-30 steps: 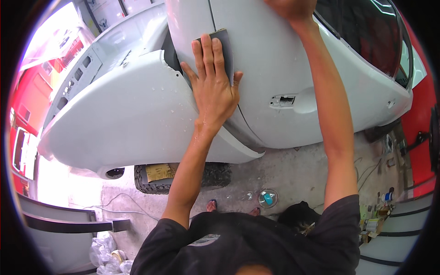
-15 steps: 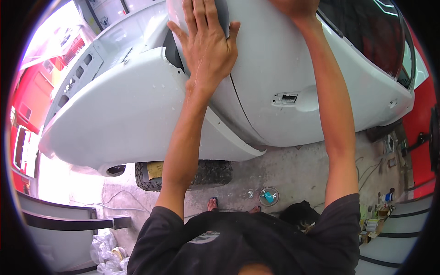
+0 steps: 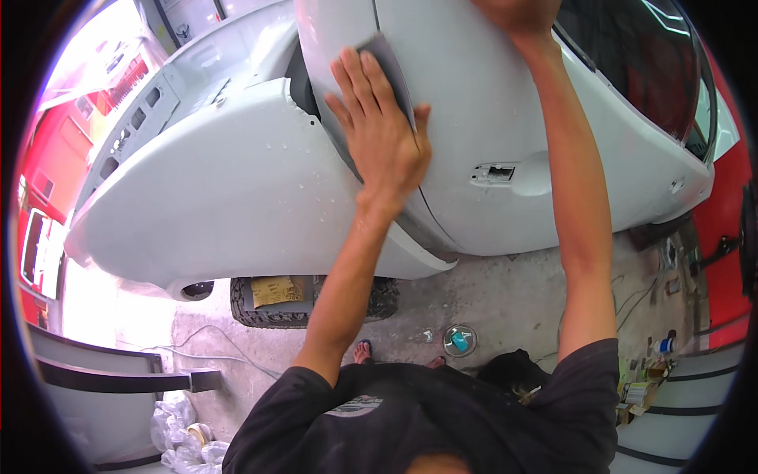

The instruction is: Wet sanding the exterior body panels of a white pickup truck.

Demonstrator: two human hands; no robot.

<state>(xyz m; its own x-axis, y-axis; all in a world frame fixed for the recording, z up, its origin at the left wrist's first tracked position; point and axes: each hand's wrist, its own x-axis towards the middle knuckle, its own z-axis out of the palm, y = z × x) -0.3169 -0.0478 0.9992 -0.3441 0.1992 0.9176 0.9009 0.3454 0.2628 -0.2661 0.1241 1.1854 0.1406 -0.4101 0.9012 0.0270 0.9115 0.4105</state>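
Note:
My left hand [image 3: 381,130] lies stretched over a grey sheet of sandpaper [image 3: 388,59], pressing it flat against the pale car body beside the door seam. The sheet shows past the fingertips and along the thumb side; the rest is under the palm. Just left of the hand is the front fender [image 3: 213,182], dotted with water drops, its rear edge standing off the body. My right hand [image 3: 521,14] is at the top edge, over the upper part of the car door [image 3: 474,103]. Its fingers are cut off by the frame, so I cannot see what they touch.
An uncovered door handle recess [image 3: 496,173] lies between my arms. Below the fender is a tyre [image 3: 347,304] with a brown sheet [image 3: 276,291] on it. A round container [image 3: 460,341] with a turquoise piece stands on the floor near my feet. A cable [image 3: 229,355] runs at the left.
My left hand has slid down the panel toward me and slightly right, taking the sandpaper along. My right hand stays in nearly the same place.

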